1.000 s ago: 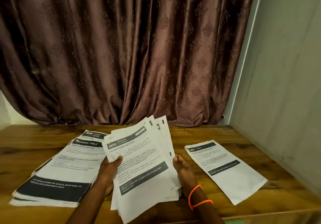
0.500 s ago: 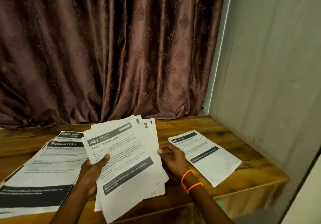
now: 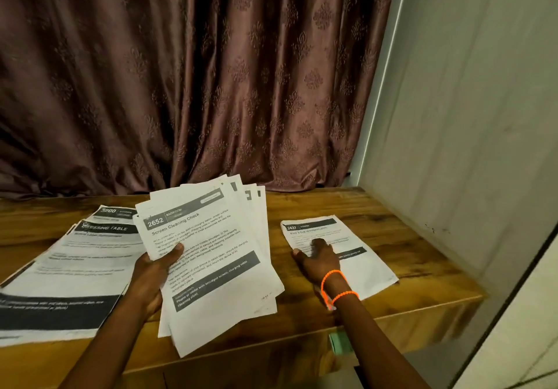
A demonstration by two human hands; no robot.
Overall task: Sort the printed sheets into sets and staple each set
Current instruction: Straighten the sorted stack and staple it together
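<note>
left hand (image 3: pixel 151 274) is gripping the fanned stack (image 3: pixel 211 255), thumb on top, left of the single sheet (image 3: pixel 356 255); right hand (image 3: pixel 317 257) is resting fingers flat on that sheet. loose fan is risking slipping apart and mixing sets. spread pile (image 3: pixel 69 271) is crowding the surface (image 3: pixel 407 231) further left; no stapler showing.

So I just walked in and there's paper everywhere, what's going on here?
A person is sorting printed sheets at a wooden table. Their left hand grips a fanned stack topped by sheet 2652, "Screen Cleaning Check". Their right hand rests on a separate sheet numbered 2437 lying on the table to the right. Another spread pile lies to the left. No stapler is in view.
</note>
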